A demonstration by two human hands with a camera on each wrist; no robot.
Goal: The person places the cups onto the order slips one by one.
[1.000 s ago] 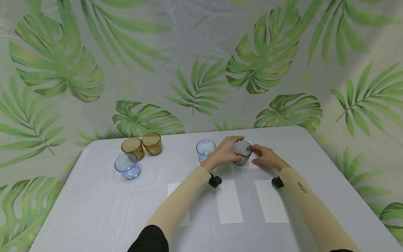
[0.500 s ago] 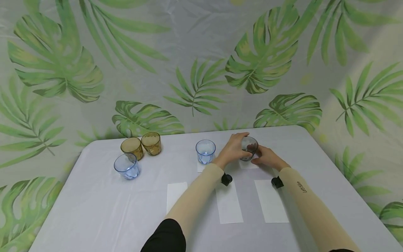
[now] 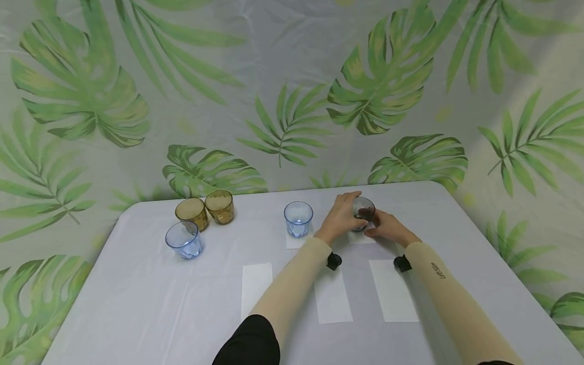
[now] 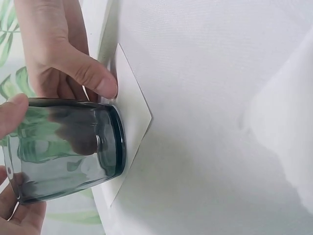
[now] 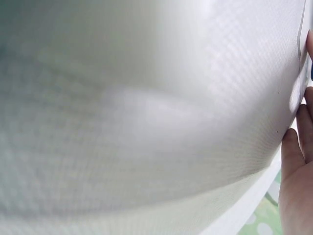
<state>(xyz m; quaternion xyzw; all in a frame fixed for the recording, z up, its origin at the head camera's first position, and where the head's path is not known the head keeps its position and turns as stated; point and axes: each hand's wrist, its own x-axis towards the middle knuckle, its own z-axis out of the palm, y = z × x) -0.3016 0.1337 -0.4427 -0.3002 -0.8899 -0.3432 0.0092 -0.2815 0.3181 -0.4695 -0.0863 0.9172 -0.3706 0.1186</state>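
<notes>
My left hand [image 3: 339, 218] grips a smoky grey glass [image 3: 364, 206] near its rim; in the left wrist view its thumb and fingers lie on opposite sides of the grey glass [image 4: 73, 147]. The base is down at a white paper sheet [image 3: 362, 238]; whether it bears fully on it is hard to tell. Close by on the right is my right hand [image 3: 388, 228], its thumb near the base and the paper, other fingers partly behind the glass. The right wrist view catches these fingers [image 5: 293, 152] fairly straight, at its right edge.
Left of the hands a blue glass [image 3: 298, 219] stands on another white sheet [image 3: 295, 243]. Farther left are a second blue glass [image 3: 184, 241] and two amber glasses [image 3: 191, 215], close together. Several paper strips [image 3: 393, 291] lie nearer on the white-clothed table [image 3: 150, 304].
My left hand has carried the grey glass to the right and slightly back, beside the right hand, over the paper. The right hand has stayed nearly still.
</notes>
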